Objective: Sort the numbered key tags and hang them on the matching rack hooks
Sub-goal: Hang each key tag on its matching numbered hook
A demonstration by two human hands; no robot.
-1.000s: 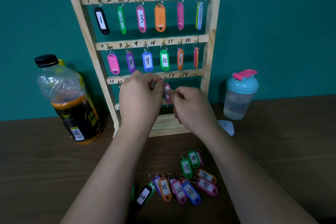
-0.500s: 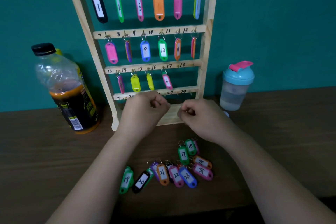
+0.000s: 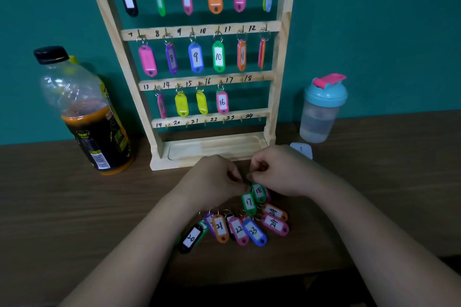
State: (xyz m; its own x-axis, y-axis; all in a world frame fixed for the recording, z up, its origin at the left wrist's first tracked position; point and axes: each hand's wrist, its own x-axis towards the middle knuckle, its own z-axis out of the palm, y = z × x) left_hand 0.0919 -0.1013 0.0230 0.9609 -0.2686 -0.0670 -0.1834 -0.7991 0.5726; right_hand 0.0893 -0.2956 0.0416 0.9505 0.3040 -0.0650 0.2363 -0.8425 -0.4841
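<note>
tag 16 (image 3: 222,101) now hung on rack (image 3: 279,77); hands dropped to table pile. left hand (image 3: 212,179), right hand (image 3: 282,172) curled, meeting above tag 18 (image 3: 258,191); whether anything is pinched cannot be told. hook 17 likely next.

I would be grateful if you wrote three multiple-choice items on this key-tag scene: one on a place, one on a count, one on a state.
1. On which side of the rack does the shaker cup stand?
A. Its left
B. Its right
C. Behind it

2. How many tags hang on the 13-18 row?
A. Two
B. Four
C. Six

3. What state are the bottom-row hooks in?
A. All bare
B. All hold tags
C. Only 19 holds a tag

Answers:
1 B, the cup stands past the right post.
2 B, tags hang under 13 to 16 only.
3 A, nothing hangs under 19 to 24.
</note>
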